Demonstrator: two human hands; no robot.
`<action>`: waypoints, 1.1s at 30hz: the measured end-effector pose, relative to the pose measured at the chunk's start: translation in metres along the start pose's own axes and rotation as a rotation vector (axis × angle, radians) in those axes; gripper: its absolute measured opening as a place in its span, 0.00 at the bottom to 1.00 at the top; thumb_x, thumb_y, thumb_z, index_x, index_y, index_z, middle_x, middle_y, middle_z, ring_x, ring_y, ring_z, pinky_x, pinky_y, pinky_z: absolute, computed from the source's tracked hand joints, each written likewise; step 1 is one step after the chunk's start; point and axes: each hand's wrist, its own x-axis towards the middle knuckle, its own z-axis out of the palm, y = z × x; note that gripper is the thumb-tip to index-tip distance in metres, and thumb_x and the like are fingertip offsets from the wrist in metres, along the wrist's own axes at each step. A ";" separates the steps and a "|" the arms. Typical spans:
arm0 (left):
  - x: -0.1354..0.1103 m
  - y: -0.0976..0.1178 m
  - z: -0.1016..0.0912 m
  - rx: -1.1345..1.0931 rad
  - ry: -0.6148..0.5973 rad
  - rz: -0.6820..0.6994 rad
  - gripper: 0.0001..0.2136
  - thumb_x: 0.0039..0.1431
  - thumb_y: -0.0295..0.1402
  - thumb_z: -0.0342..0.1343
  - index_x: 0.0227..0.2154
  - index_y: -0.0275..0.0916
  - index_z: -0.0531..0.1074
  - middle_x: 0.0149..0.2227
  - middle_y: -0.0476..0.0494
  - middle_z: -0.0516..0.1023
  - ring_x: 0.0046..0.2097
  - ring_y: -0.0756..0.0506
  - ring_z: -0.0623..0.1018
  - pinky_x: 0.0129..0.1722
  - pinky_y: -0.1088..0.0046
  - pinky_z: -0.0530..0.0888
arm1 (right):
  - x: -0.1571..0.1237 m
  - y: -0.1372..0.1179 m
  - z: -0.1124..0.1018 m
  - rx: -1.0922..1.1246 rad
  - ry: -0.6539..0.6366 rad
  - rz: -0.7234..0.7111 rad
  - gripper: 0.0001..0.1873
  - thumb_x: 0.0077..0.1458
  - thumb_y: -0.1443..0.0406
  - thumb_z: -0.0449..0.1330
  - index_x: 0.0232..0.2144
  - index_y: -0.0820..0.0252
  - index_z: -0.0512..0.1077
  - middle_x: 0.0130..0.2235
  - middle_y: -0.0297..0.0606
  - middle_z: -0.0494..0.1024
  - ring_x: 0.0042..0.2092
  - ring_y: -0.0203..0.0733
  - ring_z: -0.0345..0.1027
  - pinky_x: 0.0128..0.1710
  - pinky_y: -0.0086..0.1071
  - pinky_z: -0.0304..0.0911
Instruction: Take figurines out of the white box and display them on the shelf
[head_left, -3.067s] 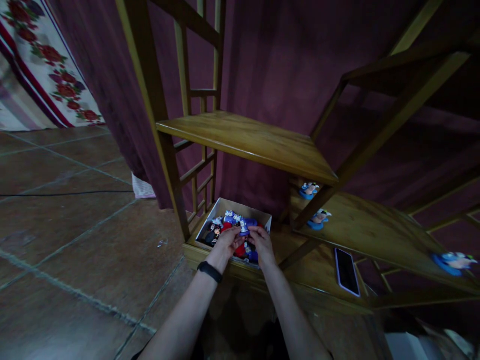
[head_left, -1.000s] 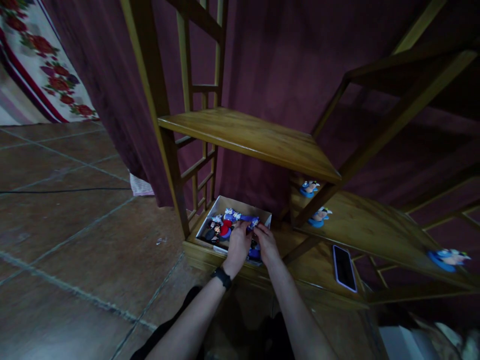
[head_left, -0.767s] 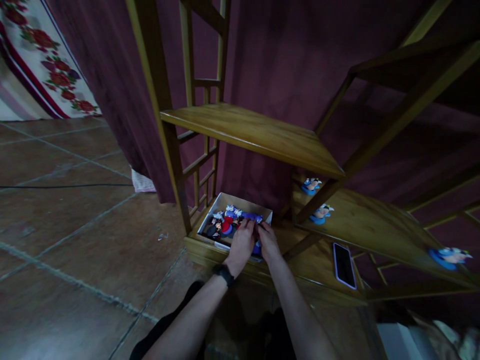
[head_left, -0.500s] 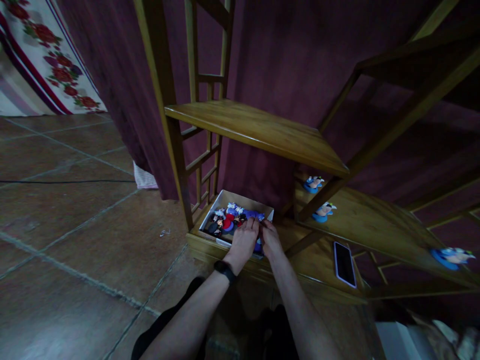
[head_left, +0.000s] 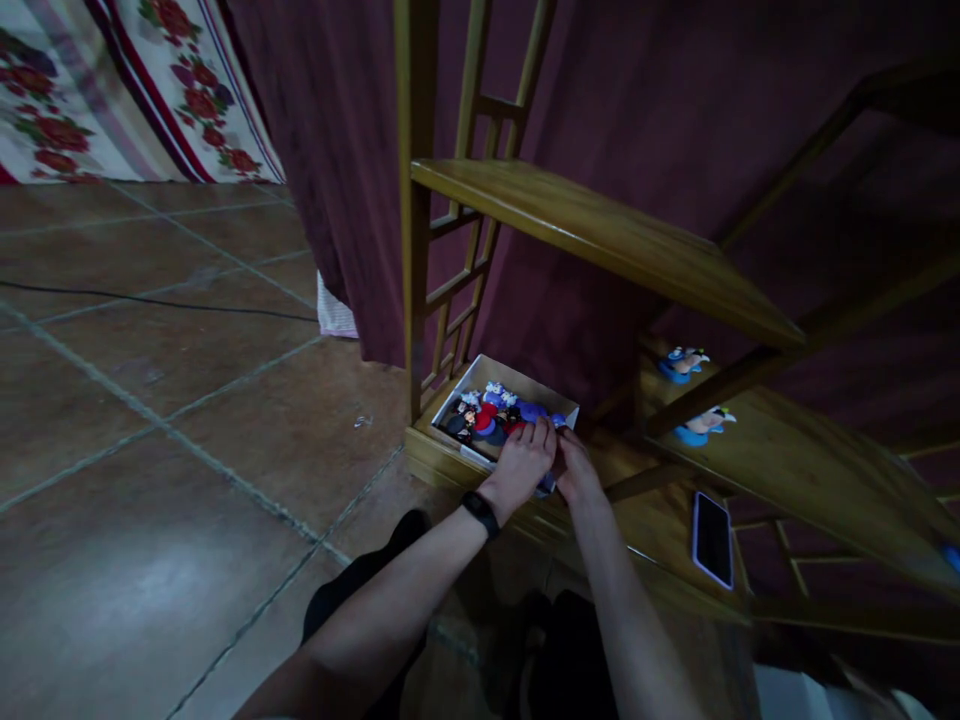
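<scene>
A shallow cardboard box [head_left: 534,382] sits on the bottom board of a wooden shelf unit. Several small toy figurines [head_left: 487,416] in red, black, white and purple lie jumbled inside it. My left hand [head_left: 527,457], with a black band on the wrist, reaches over the box's front edge with its fingers curled down at the right end. Right beside it, my right hand [head_left: 576,466] is also curled, its fingertips close to the left ones. Whatever the fingers hold is hidden behind the hands.
Two blue-based figurines [head_left: 681,366] [head_left: 703,426] stand on a low shelf to the right. Below them lies a phone [head_left: 712,540]. A wooden shelf board [head_left: 600,220] juts out above the box. An upright post [head_left: 416,300] rises at the left, before a purple curtain [head_left: 322,150].
The camera view has turned left, so the shelf unit and box appear farther right. Both hands stay together at the box's right end, with little visible change in their grip.
</scene>
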 end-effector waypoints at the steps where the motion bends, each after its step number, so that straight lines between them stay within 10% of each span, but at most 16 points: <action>1: -0.001 0.001 0.000 0.007 0.005 0.001 0.20 0.59 0.23 0.41 0.55 0.26 0.59 0.53 0.26 0.65 0.49 0.40 0.70 0.45 0.64 0.67 | -0.001 -0.001 -0.001 0.010 -0.014 0.011 0.11 0.34 0.72 0.65 0.26 0.57 0.72 0.26 0.25 0.76 0.28 0.31 0.68 0.29 0.23 0.63; 21: -0.003 0.004 -0.005 -0.111 -0.003 0.003 0.19 0.58 0.23 0.42 0.53 0.28 0.61 0.51 0.29 0.68 0.49 0.40 0.70 0.48 0.62 0.65 | 0.002 -0.002 -0.016 0.044 -0.113 0.033 0.08 0.38 0.75 0.61 0.23 0.58 0.72 0.26 0.27 0.77 0.28 0.31 0.69 0.30 0.23 0.65; 33: 0.015 -0.025 0.029 -1.500 0.052 -0.723 0.15 0.42 0.16 0.55 0.35 0.35 0.72 0.33 0.47 0.77 0.35 0.50 0.75 0.40 0.73 0.72 | 0.000 -0.003 -0.014 -0.129 0.053 -0.054 0.08 0.37 0.67 0.66 0.26 0.58 0.73 0.28 0.33 0.78 0.32 0.36 0.72 0.36 0.31 0.67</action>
